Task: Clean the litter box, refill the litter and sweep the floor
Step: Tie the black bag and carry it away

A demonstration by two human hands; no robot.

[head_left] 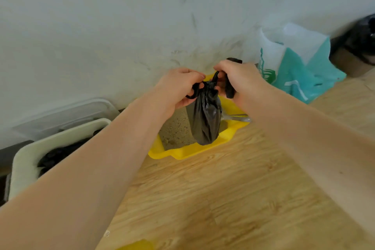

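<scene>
Head view shows me both hands raised over the yellow litter box (pixel 182 153), which sits on the wood-grain floor (pixel 233 199) against the far wall (pixel 121 26). My left hand (pixel 178 89) has its fingers curled round one twisted tail of the small black waste bag (pixel 206 122), and my right hand (pixel 237 81) pinches the other tail, a loose strip of black plastic running through its grip and out above the knuckles. The two tails meet at the gathered neck between my hands, so I judge I am tying the bag closed. I keep the bag hanging directly above the tray, clear of the sandy litter (pixel 176 130), presumably so that anything that spills falls back into the box and not on the floor. Behind the bag, lying in the right part of the tray, is something pale and shiny, probably a scoop (pixel 237 117), though I cannot tell for sure. Right of the box, leaning on the wall, stands a white and teal plastic bag (pixel 300 63), handy to my right hand and perhaps the fresh litter. At the left is a cream bin (pixel 30 158) with dark contents, a clear lid (pixel 67 115) propped behind it. Refilling and sweeping appear not yet started.
</scene>
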